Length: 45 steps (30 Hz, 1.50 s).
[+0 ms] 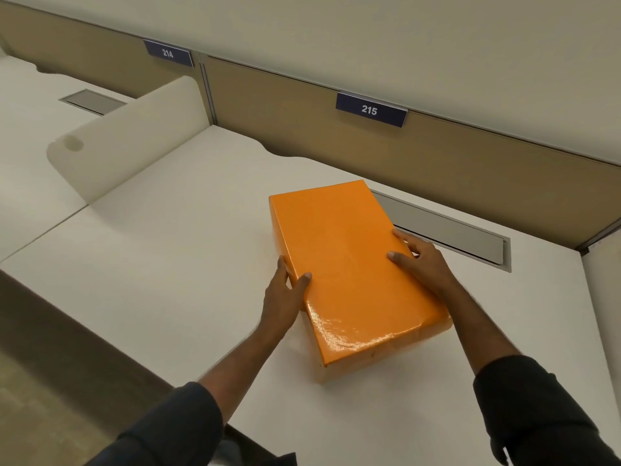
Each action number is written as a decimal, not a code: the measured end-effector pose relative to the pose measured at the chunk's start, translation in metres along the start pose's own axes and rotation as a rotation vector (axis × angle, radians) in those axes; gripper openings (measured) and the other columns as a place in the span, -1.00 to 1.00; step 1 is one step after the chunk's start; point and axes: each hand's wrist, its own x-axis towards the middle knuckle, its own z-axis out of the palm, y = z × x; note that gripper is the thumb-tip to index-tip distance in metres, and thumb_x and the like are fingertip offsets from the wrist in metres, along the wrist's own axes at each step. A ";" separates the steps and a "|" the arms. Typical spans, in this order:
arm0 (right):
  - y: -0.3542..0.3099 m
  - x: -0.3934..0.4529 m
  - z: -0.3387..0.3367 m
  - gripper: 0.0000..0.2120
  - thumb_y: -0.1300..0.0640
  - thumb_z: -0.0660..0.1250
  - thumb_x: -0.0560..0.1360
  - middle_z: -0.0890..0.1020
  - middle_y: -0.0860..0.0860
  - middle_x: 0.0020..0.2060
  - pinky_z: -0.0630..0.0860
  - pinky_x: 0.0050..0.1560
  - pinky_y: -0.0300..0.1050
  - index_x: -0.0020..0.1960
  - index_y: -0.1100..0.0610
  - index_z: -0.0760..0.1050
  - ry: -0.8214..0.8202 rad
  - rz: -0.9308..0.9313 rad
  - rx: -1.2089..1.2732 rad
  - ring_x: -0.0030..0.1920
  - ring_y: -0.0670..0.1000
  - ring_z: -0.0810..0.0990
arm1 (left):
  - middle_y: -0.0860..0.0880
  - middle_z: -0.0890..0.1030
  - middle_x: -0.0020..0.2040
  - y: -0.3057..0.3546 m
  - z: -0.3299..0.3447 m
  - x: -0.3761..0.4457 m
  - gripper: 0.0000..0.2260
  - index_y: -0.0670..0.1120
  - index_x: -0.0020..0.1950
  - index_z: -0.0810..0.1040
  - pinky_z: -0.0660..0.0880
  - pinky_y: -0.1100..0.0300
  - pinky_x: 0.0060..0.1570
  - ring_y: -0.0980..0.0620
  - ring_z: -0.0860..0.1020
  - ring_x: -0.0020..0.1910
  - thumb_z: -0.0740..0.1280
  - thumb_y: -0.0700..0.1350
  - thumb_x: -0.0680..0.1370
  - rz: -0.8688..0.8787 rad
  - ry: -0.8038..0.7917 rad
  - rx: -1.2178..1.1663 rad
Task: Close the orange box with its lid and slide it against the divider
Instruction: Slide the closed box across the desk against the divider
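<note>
The orange box lies on the white desk with its glossy lid on top, covering it fully. It sits at an angle, its far end near the grey cable slot. My left hand grips the box's left long side, thumb on the lid. My right hand holds the right long side, thumb and fingers pressed on the lid edge. The white rounded divider stands at the left of the desk, well apart from the box.
A tan partition with label 215 runs along the desk's back. A grey cable slot lies just behind the box. The desk's front edge drops to the floor at lower left. A second desk lies beyond the divider.
</note>
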 end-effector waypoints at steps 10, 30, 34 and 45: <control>-0.035 0.005 0.015 -0.41 -0.17 0.43 0.46 0.50 0.02 0.42 0.49 0.30 0.29 0.46 -0.22 0.37 0.043 -0.005 -0.006 0.32 0.12 0.52 | -0.27 0.61 0.09 0.024 -0.033 0.015 -0.59 0.00 0.22 0.43 0.61 -0.30 -0.04 -0.27 0.64 0.02 0.33 0.15 0.45 0.020 0.029 0.020; -0.244 0.124 0.106 -0.43 -0.14 0.43 0.48 0.56 0.10 0.34 0.52 0.17 0.04 0.45 -0.10 0.40 0.119 -0.203 -0.005 0.18 -0.02 0.54 | -0.12 0.58 0.25 0.129 -0.247 0.167 -0.58 -0.09 0.40 0.47 0.64 -0.23 0.01 -0.19 0.59 0.16 0.31 0.06 0.59 0.097 0.161 0.005; -0.268 0.148 0.146 -0.43 -0.18 0.42 0.47 0.55 0.13 0.35 0.51 0.16 0.03 0.44 -0.09 0.42 0.161 -0.196 -0.027 0.23 0.03 0.54 | -0.12 0.54 0.35 0.125 -0.290 0.200 -0.49 -0.11 0.50 0.38 0.64 -0.18 0.01 -0.17 0.58 0.18 0.30 0.08 0.60 0.086 0.164 0.035; -0.300 0.193 0.247 -0.37 -0.20 0.41 0.47 0.55 0.14 0.36 0.49 0.28 0.29 0.47 -0.02 0.40 0.211 -0.109 -0.028 0.29 0.18 0.56 | -0.10 0.56 0.31 0.097 -0.373 0.286 -0.47 -0.08 0.48 0.40 0.57 0.01 -0.14 -0.11 0.57 0.10 0.33 0.11 0.57 0.071 0.095 0.097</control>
